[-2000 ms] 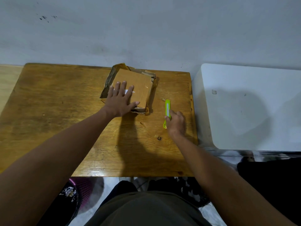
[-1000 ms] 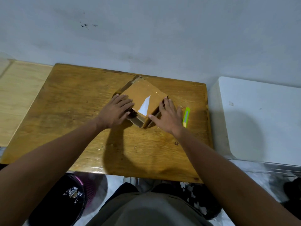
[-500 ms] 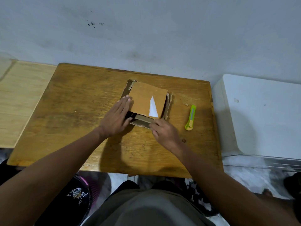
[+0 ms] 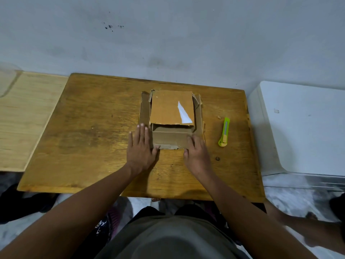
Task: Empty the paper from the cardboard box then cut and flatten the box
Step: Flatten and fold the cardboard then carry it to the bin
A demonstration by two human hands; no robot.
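Observation:
A brown cardboard box lies spread out on the wooden table, its side flaps folded outward and a white triangular scrap on its top panel. My left hand rests flat, fingers apart, on the box's near left flap. My right hand lies palm down on the near right corner of the front flap. A green utility knife lies on the table to the right of the box, apart from both hands. No loose paper shows.
A white appliance top stands right of the table. A pale wooden surface adjoins the table on the left. A grey wall runs behind. Dark bags and floor clutter lie below the table's near edge.
My right hand let go of the knife, which now lies on the table. Both hands turned the box square and pressed its near flaps down flat.

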